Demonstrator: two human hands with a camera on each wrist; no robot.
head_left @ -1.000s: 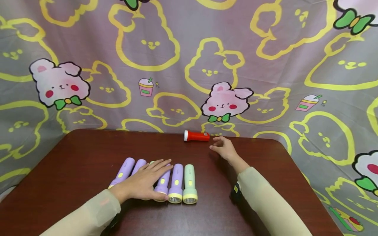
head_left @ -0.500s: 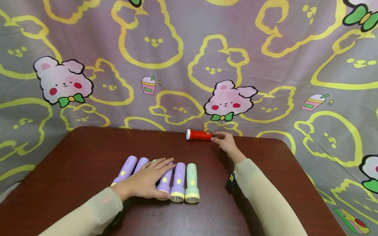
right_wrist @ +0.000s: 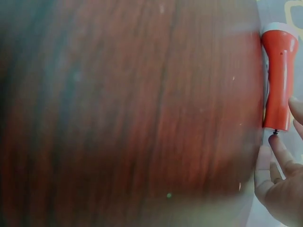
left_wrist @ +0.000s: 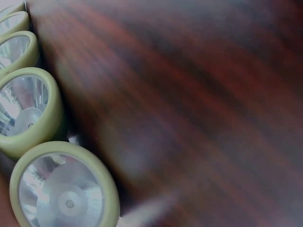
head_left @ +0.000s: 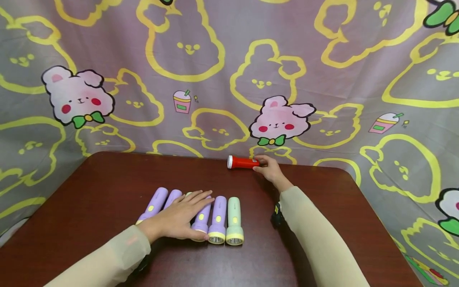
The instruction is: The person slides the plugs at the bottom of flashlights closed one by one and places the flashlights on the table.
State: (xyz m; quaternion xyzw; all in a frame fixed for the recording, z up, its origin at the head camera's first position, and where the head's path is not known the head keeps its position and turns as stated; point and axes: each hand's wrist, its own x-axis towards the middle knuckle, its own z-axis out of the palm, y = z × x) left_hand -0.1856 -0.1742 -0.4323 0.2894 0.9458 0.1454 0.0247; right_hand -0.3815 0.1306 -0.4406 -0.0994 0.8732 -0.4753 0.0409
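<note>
A red flashlight (head_left: pixel 244 162) with a white head lies on its side at the table's back edge. My right hand (head_left: pixel 269 167) holds its tail end, thumb on the near side and fingers on the far side. In the right wrist view the red flashlight (right_wrist: pixel 279 78) lies beside fingertips of the right hand (right_wrist: pixel 279 189). My left hand (head_left: pixel 179 217) rests spread over a row of purple and green flashlights, covering several partly. Purple flashlight (head_left: pixel 217 219) and green flashlight (head_left: pixel 234 221) lie just right of it. The left wrist view shows a lens (left_wrist: pixel 66 191) with a pale yellow rim.
The dark wood table (head_left: pixel 193 263) has rounded back corners. Behind it hangs a curtain (head_left: pixel 208 95) printed with cartoon rabbits, close to the back edge. A purple flashlight (head_left: pixel 157 201) forms the row's left end.
My right hand has moved left and closed in on the red flashlight's tail end. The left hand stays on the row. The head view has shifted slightly.
</note>
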